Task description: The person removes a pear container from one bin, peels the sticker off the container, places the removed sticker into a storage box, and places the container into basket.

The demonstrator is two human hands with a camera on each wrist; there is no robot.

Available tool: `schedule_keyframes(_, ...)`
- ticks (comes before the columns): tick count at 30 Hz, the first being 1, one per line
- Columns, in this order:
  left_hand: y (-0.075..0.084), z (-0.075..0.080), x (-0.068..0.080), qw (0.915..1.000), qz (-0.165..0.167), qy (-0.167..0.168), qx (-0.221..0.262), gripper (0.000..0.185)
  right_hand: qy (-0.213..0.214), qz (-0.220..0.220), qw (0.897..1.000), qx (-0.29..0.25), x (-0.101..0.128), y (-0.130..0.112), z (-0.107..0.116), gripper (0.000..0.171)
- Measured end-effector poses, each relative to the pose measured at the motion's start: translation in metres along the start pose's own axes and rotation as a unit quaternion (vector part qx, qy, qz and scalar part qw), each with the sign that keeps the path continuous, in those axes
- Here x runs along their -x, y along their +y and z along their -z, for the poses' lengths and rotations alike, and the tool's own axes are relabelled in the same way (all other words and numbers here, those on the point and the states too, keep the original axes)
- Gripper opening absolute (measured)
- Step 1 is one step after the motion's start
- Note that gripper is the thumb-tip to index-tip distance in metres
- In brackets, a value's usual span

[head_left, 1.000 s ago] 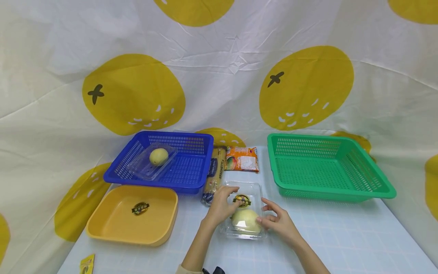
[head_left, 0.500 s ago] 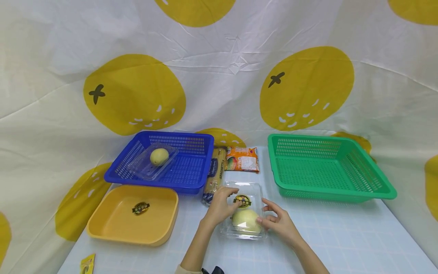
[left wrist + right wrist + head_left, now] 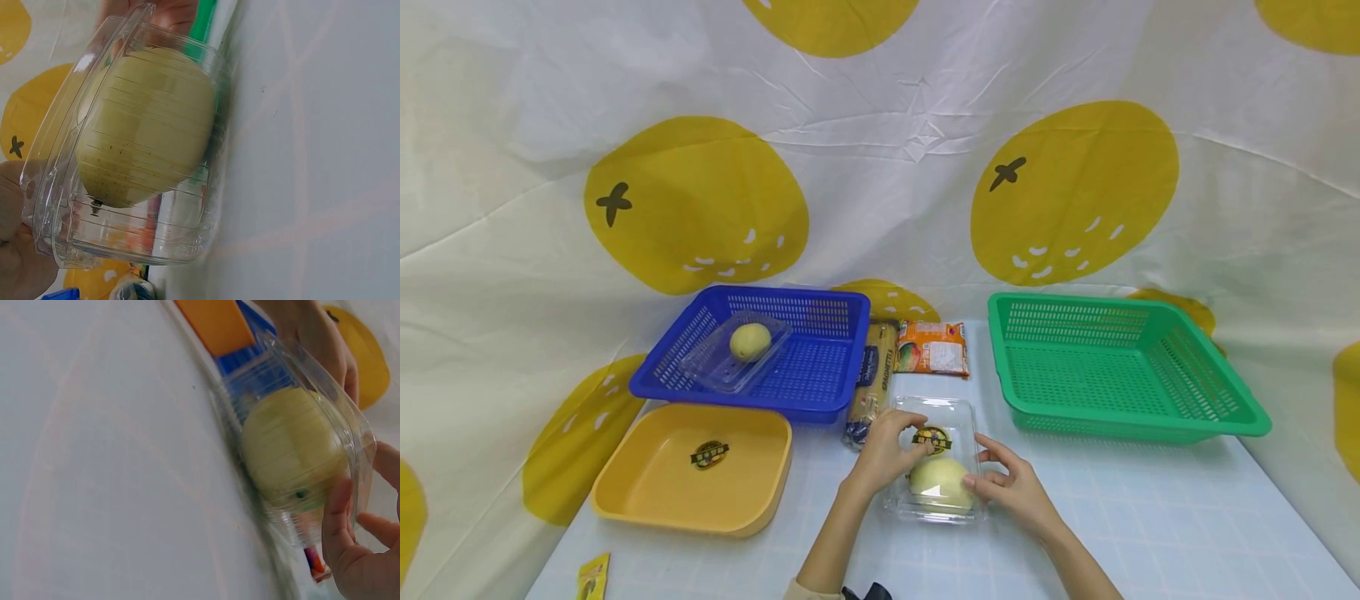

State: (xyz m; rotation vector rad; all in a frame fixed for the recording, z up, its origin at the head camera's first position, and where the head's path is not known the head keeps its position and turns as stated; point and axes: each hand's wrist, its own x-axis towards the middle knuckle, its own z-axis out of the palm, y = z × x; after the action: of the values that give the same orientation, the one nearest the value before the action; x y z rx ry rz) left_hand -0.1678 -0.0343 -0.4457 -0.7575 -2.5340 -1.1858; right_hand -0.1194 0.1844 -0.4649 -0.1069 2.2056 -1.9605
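A clear plastic clamshell box (image 3: 942, 418) lies on the table in front of me, its lid down over a pale yellow melon (image 3: 942, 485). A dark oval label (image 3: 932, 439) shows at the box's far half. My left hand (image 3: 883, 454) rests over the left rim, thumb and index finger curved above the lid. At the right rim my right hand (image 3: 1009, 487) pinches the box edge. The right wrist view shows its thumb (image 3: 338, 509) against the side wall near the melon, with fingers at the lid. Part of the left hand is hidden behind the box there.
A blue basket (image 3: 820, 412) holds another clear box (image 3: 703, 364) with a melon (image 3: 749, 342). In front is a yellow tray (image 3: 655, 475). Spaghetti (image 3: 880, 367) and an orange packet (image 3: 931, 348) lie behind my hands; a green basket (image 3: 1120, 425) stands right, a small yellow packet (image 3: 593, 577) front left.
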Motion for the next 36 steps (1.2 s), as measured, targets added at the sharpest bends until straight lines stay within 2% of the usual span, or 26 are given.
schedule_keyframes(8, 0.0002, 0.0003, 0.0007, 1.0, -0.002, 0.005, 0.007, 0.032, -0.003, 0.008, 1.0, 0.005, 0.0013, 0.0005, -0.0006, 0.073)
schedule_keyframes(18, -0.004, 0.0031, 0.0011, 0.9979, 0.023, -0.023, 0.056, 0.041, -0.003, 0.011, 1.0, 0.003, 0.0006, 0.0015, -0.0001, 0.072)
schedule_keyframes(25, -0.0026, 0.0013, 0.0015, 0.9985, 0.029, -0.015, 0.044, 0.05, 0.0, 0.012, 1.0, 0.002, 0.0004, 0.0013, -0.0005, 0.072)
schedule_keyframes(36, 0.0006, -0.0021, -0.0068, 0.9982, 0.014, -0.051, 0.029, 0.041, -0.011, 0.024, 1.0, 0.0, 0.0016, 0.0013, -0.0003, 0.072)
